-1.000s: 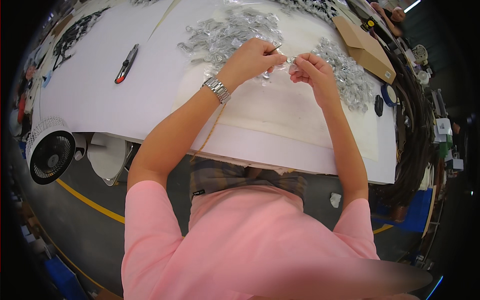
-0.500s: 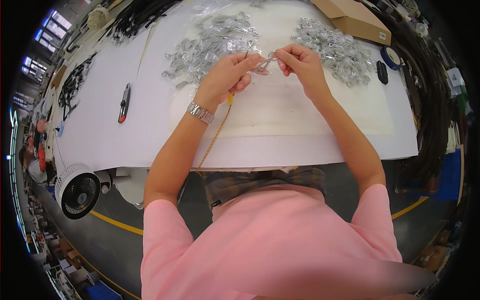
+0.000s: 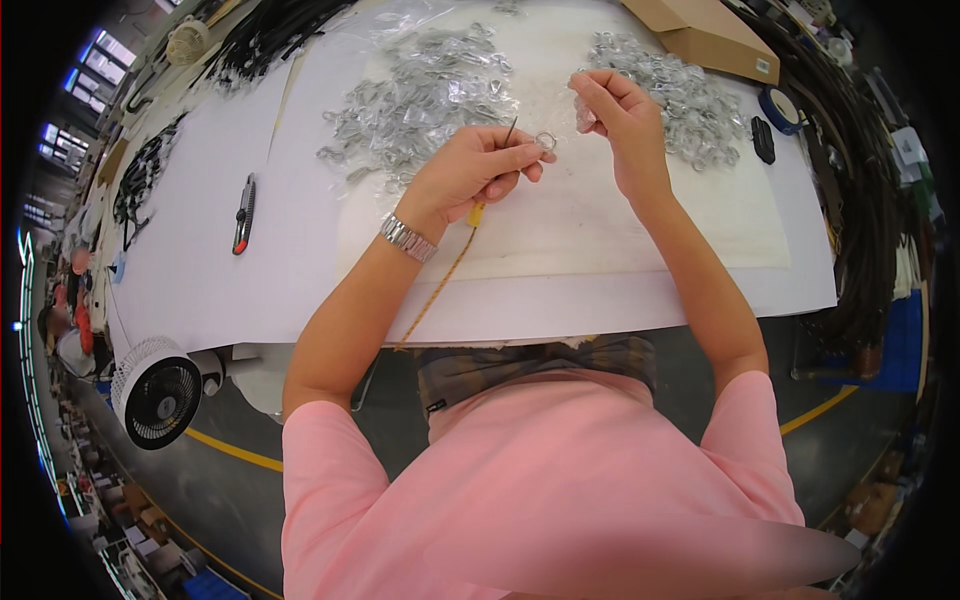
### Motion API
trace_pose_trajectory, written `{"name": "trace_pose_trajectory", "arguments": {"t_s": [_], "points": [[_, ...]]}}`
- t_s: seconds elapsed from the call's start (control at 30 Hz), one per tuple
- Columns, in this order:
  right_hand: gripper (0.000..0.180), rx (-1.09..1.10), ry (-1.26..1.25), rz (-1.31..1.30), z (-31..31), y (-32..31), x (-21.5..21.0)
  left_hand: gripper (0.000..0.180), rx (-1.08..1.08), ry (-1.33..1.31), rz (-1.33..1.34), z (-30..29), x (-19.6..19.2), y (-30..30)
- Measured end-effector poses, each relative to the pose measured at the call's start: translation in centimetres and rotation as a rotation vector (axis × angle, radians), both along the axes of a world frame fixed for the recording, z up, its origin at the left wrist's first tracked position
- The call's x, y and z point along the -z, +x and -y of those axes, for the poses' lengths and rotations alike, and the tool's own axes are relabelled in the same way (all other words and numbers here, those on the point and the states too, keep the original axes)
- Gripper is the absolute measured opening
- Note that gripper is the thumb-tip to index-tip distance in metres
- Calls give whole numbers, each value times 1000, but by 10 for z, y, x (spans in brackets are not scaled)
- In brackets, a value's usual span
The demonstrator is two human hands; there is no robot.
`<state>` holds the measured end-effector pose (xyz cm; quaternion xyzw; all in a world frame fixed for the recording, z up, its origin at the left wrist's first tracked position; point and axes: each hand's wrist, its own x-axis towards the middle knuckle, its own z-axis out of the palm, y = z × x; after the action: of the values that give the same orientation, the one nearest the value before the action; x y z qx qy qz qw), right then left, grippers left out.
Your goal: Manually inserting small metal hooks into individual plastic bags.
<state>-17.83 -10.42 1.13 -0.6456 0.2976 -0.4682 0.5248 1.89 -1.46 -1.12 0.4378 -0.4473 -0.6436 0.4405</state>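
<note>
on my feed the left hand (image 3: 470, 175) is curled into a tight pinch around a thin dark needle-like tool (image 3: 510, 131) that pokes up from between the thumb and fingers. at its fingertips sits one small silvery metal ring (image 3: 546, 141), shiny and round with an open middle, held just above the white tabletop (image 3: 200, 280). a yellow braided cord (image 3: 440, 283) runs out from under that hand and trails down along the forearm toward the tabletop's near edge. i count one cord and one tool. there is a metal-link wristwatch (image 3: 408, 238) on the left wrist.

the right hand (image 3: 620, 120) is raised just beside the left, fingers bent narrow and pinched on something small and pale; the view is too coarse there, but i think it is a small clear bag or another ring.

behind the hands i see two heaps of the same silvery pieces in clear wrapping: a left heap (image 3: 420, 95) spread wide beyond the left hand, and a right heap (image 3: 680, 90) beyond the right hand. the pieces in each are far too many and too blurred to count.

elsewhere on the tabletop there is one red and black utility knife (image 3: 243, 213) well off to the left, one brown cardboard box (image 3: 705, 35) at the far right, one small black object (image 3: 763, 140) and one blue tape roll (image 3: 782, 105) near the right heap. one white fan (image 3: 157, 392) stands on the floor below the tabletop's left side.
</note>
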Motion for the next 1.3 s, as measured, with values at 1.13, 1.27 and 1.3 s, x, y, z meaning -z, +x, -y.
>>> {"name": "trace_pose_trajectory", "arguments": {"t_s": [1.13,1.27,1.3], "points": [[36,-174,499,166,-18,6,24,19,-467,-200,47,-11,-15,-9],[36,-183,483,146,-17,6,27,18,-505,-227,62,-11,-14,-10],[36,-182,487,145,-19,6,28,18,-504,-223,62,-13,-14,-12]]}}
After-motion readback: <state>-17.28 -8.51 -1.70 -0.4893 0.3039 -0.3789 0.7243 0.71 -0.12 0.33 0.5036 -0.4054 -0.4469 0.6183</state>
